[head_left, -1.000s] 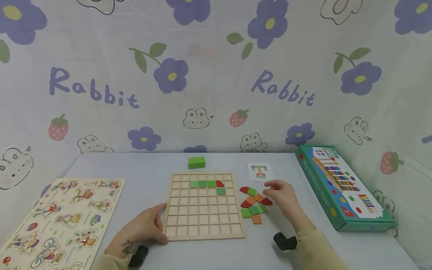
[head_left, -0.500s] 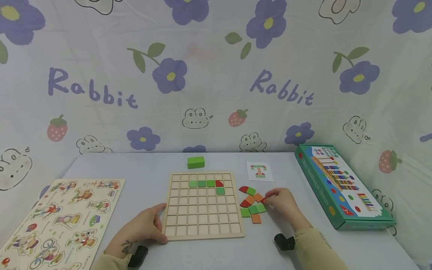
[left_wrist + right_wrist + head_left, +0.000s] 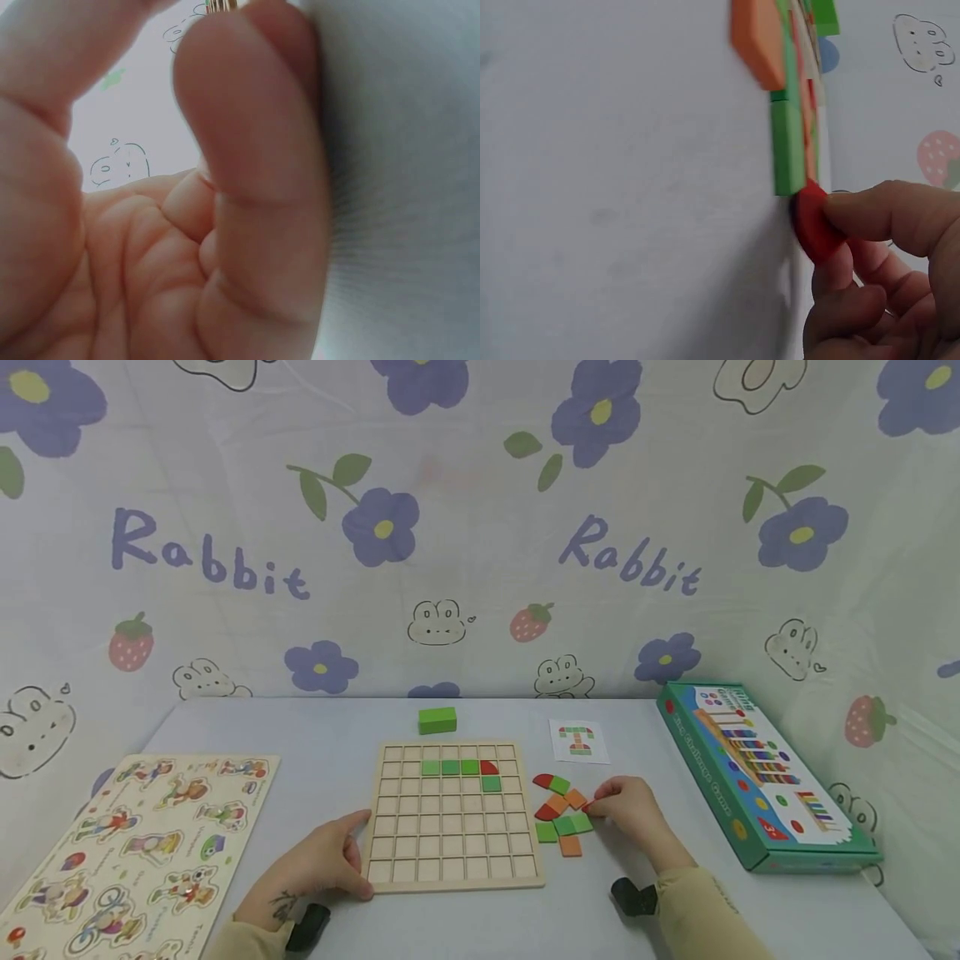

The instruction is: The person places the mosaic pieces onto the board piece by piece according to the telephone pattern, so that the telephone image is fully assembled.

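My right hand (image 3: pixel 633 818) pinches a red quarter-round tile (image 3: pixel 819 225) between thumb and fingers, at the right end of a loose tile pile. Beside it lie an orange tile (image 3: pixel 575 798), green tiles (image 3: pixel 573 824) and another red quarter-round tile (image 3: pixel 546 812). A wooden grid board (image 3: pixel 453 824) lies left of the pile. In its upper part sit a row of green tiles (image 3: pixel 450 767), a red quarter-round tile (image 3: pixel 489 767) and a green tile (image 3: pixel 491 784) below that. My left hand (image 3: pixel 322 864) rests against the board's left edge, thumb near the lower corner.
A small card (image 3: pixel 579 741) printed with a coloured tile pattern lies behind the pile. A green block (image 3: pixel 437 721) stands behind the board. At the right lies a green game box (image 3: pixel 772 777), at the left a picture puzzle board (image 3: pixel 142 852).
My right hand has come down and left to the pile, and its fingers have closed on the red quarter-round tile at the right. The left hand and the grid board stay in place.
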The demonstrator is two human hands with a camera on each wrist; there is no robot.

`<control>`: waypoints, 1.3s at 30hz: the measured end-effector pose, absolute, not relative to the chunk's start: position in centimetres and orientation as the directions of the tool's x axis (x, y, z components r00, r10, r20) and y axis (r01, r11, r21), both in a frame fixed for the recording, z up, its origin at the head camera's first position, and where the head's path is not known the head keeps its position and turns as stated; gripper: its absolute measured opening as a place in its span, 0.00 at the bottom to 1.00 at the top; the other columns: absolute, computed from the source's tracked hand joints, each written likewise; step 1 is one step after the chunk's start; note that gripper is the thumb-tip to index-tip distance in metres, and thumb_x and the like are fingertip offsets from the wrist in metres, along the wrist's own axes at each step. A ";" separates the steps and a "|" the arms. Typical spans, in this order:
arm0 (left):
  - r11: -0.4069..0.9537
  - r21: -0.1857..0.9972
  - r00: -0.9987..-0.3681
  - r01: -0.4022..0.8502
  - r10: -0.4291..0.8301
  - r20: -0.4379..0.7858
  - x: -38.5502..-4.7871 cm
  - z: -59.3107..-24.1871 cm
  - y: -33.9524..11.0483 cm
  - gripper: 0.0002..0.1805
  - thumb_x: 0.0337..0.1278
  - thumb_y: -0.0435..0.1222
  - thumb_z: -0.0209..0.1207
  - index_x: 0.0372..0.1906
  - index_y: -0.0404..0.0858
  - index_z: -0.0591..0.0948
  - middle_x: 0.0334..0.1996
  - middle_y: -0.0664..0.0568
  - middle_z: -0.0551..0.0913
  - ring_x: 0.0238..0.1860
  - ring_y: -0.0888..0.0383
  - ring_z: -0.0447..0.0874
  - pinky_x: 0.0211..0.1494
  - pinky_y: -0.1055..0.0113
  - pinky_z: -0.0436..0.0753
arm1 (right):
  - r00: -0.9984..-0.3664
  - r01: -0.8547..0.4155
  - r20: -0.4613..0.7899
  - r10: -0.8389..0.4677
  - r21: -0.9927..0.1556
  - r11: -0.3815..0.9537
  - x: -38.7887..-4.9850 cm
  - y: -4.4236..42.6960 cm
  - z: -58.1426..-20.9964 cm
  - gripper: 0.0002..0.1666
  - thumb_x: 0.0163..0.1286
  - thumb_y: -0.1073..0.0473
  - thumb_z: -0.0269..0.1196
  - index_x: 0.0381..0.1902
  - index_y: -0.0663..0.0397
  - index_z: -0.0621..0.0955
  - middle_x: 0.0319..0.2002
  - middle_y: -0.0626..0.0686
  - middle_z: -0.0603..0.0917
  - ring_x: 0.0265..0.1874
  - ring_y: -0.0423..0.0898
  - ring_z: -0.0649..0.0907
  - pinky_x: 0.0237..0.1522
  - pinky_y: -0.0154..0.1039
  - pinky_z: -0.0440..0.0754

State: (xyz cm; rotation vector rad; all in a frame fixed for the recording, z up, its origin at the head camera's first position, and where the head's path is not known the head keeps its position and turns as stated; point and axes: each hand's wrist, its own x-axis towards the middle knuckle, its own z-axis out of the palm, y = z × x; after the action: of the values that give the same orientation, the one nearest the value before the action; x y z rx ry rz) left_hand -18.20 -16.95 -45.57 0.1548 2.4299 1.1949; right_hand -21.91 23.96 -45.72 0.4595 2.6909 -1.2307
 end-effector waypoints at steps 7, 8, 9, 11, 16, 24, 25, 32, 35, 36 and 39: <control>0.641 0.764 -0.908 -0.066 0.279 -0.312 -18.1 -45.7 -17.0 0.60 0.19 0.29 0.76 0.68 0.31 0.57 0.16 0.51 0.75 0.16 0.61 0.68 0.21 0.69 0.67 | -0.955 0.291 -0.226 0.190 -0.834 0.468 -22.5 22.6 -43.7 0.10 0.57 0.61 0.62 0.33 0.61 0.74 0.30 0.54 0.77 0.27 0.46 0.74 0.28 0.34 0.74; 0.647 0.760 -0.909 -0.062 0.278 -0.311 -18.1 -45.7 -17.0 0.60 0.19 0.29 0.76 0.68 0.31 0.58 0.16 0.52 0.75 0.16 0.61 0.68 0.20 0.69 0.67 | -0.959 0.276 -0.215 0.184 -0.856 0.437 -22.6 22.2 -43.3 0.10 0.57 0.62 0.62 0.34 0.61 0.73 0.31 0.55 0.77 0.26 0.45 0.75 0.29 0.34 0.76; 0.652 0.756 -0.910 -0.058 0.278 -0.309 -18.1 -45.7 -16.9 0.60 0.19 0.30 0.76 0.68 0.31 0.58 0.16 0.52 0.75 0.16 0.61 0.68 0.20 0.69 0.66 | -0.964 0.258 -0.202 0.175 -0.876 0.407 -22.8 21.7 -43.0 0.11 0.57 0.63 0.61 0.35 0.62 0.73 0.32 0.55 0.76 0.26 0.45 0.76 0.30 0.34 0.78; 0.657 0.752 -0.910 -0.058 0.275 -0.310 -18.1 -45.6 -16.9 0.60 0.18 0.30 0.76 0.68 0.32 0.58 0.16 0.51 0.75 0.16 0.61 0.68 0.20 0.69 0.66 | -0.972 0.224 -0.182 0.148 -0.905 0.361 -23.1 20.7 -42.4 0.13 0.58 0.64 0.60 0.40 0.63 0.73 0.34 0.56 0.77 0.27 0.44 0.79 0.33 0.34 0.80; 0.659 0.749 -0.911 -0.060 0.270 -0.311 -18.1 -45.6 -16.8 0.60 0.18 0.30 0.76 0.68 0.32 0.58 0.17 0.51 0.75 0.17 0.61 0.68 0.21 0.69 0.66 | -0.990 0.143 -0.133 0.053 -0.953 0.266 -24.2 17.6 -41.2 0.23 0.61 0.66 0.56 0.56 0.57 0.75 0.35 0.55 0.76 0.26 0.43 0.82 0.34 0.36 0.81; 0.645 0.763 -0.908 -0.029 0.302 -0.290 -18.2 -45.7 -17.1 0.60 0.19 0.31 0.76 0.68 0.31 0.57 0.17 0.51 0.75 0.17 0.60 0.68 0.21 0.68 0.67 | -0.997 0.046 -0.060 -0.048 -0.967 0.250 -25.9 12.0 -39.4 0.18 0.63 0.62 0.58 0.52 0.52 0.80 0.35 0.53 0.80 0.27 0.47 0.80 0.30 0.35 0.78; 0.645 0.764 -0.908 -0.030 0.301 -0.291 -18.1 -45.8 -17.2 0.60 0.19 0.31 0.76 0.68 0.31 0.57 0.17 0.51 0.75 0.17 0.60 0.68 0.21 0.68 0.67 | -0.997 0.031 -0.049 -0.063 -0.968 0.248 -26.1 11.2 -39.3 0.17 0.63 0.62 0.59 0.50 0.53 0.80 0.35 0.53 0.80 0.26 0.46 0.79 0.30 0.35 0.78; 0.636 0.771 -0.904 -0.039 0.306 -0.298 -18.2 -45.8 -17.4 0.60 0.20 0.31 0.76 0.69 0.32 0.57 0.18 0.50 0.76 0.17 0.60 0.69 0.21 0.68 0.67 | -0.991 -0.029 -0.007 -0.132 -0.963 0.269 -27.6 7.1 -39.9 0.12 0.60 0.63 0.63 0.43 0.55 0.83 0.34 0.55 0.83 0.22 0.44 0.77 0.25 0.34 0.74; 0.637 0.769 -0.905 -0.044 0.300 -0.301 -18.2 -45.8 -17.3 0.60 0.20 0.31 0.76 0.69 0.32 0.57 0.18 0.51 0.75 0.17 0.60 0.69 0.21 0.68 0.67 | -0.986 -0.066 0.011 -0.164 -0.941 0.333 -28.0 5.8 -40.3 0.10 0.60 0.63 0.63 0.41 0.55 0.83 0.35 0.56 0.83 0.26 0.50 0.79 0.27 0.37 0.75; 0.639 0.768 -0.906 -0.045 0.298 -0.301 -18.2 -45.7 -17.3 0.60 0.19 0.31 0.76 0.69 0.32 0.57 0.18 0.51 0.75 0.17 0.60 0.69 0.21 0.68 0.67 | -0.984 -0.083 0.020 -0.178 -0.931 0.355 -28.2 5.4 -40.5 0.10 0.60 0.63 0.63 0.41 0.55 0.83 0.35 0.56 0.83 0.28 0.52 0.80 0.27 0.37 0.75; 0.639 0.768 -0.907 -0.050 0.293 -0.303 -18.3 -45.7 -17.4 0.60 0.20 0.30 0.76 0.69 0.33 0.57 0.17 0.51 0.75 0.17 0.60 0.69 0.21 0.68 0.66 | -0.976 -0.125 0.033 -0.214 -0.894 0.430 -28.5 4.4 -40.9 0.09 0.60 0.63 0.63 0.39 0.55 0.83 0.35 0.56 0.83 0.34 0.55 0.81 0.29 0.37 0.76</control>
State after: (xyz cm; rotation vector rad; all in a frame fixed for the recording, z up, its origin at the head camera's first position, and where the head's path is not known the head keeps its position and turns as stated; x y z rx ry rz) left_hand -18.26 -17.36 -45.70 0.1923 2.4595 1.1690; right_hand -28.46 4.35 -40.89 -0.3068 2.5833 -1.6042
